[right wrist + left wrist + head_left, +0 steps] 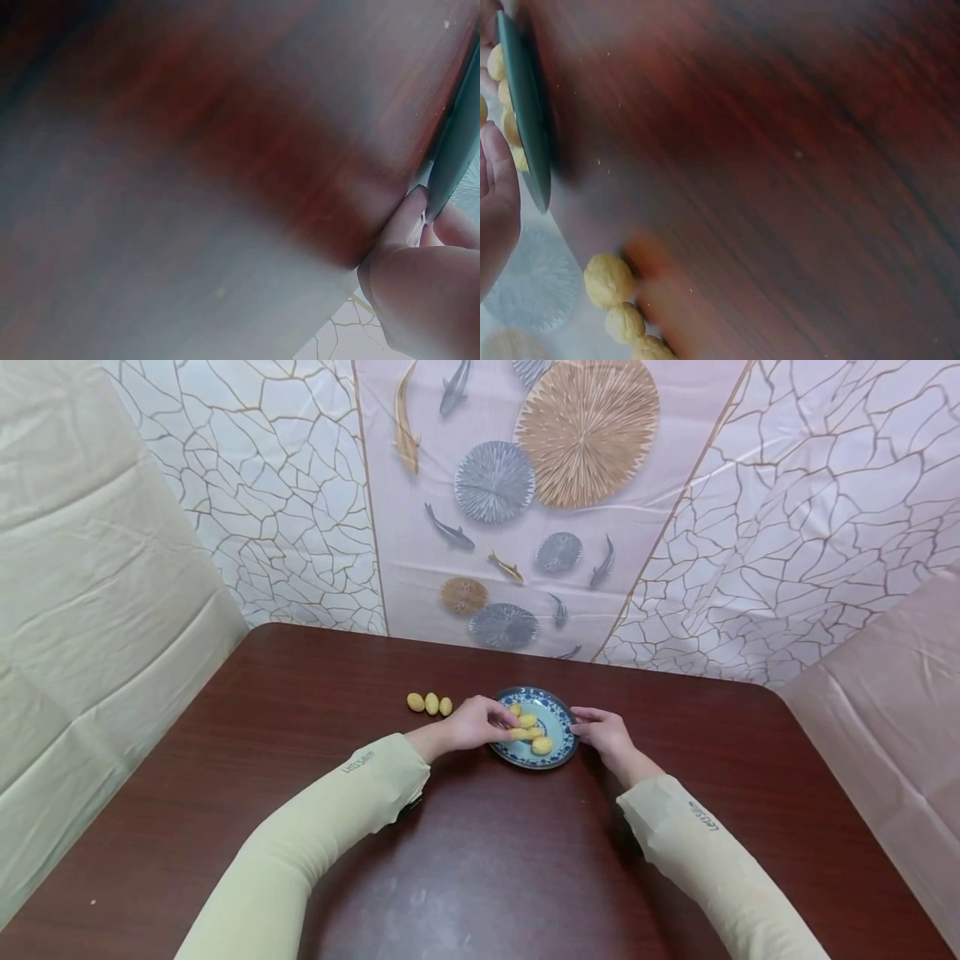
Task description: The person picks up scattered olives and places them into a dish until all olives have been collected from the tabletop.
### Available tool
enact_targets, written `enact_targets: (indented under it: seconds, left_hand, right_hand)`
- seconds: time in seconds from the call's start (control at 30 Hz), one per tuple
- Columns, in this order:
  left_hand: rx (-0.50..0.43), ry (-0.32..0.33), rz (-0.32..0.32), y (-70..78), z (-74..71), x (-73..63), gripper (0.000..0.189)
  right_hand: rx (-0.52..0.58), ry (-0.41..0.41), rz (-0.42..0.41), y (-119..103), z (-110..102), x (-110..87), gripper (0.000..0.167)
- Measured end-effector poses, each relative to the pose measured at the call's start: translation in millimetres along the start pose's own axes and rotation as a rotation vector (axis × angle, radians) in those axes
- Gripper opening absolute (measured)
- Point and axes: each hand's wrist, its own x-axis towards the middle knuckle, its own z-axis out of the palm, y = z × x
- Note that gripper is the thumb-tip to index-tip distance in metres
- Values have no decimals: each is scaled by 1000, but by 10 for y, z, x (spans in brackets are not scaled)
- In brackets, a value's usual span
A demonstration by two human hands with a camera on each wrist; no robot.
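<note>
A blue-and-white patterned plate lies toward the back of the table, with several small yellow potatoes on it. Over its left side, my left hand pinches another small potato between thumb and fingertips. My right hand grips the plate's right rim; in the right wrist view, the thumb and fingers lie on either side of the edge. To the left of the left hand, three more potatoes sit in a short row on the table.
The dark red-brown wooden table has a glossy top. Behind it hangs a patterned cloth with fish and round motifs. Pale cloth walls stand at the left and right sides.
</note>
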Motion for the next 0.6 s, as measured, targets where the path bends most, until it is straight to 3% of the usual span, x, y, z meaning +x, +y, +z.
enact_targets:
  seconds: [0.6]
  left_hand:
    - [183,-74,75,-3,120,12,13]
  right_hand:
    - [6,-6,-13,4,-6,8,46]
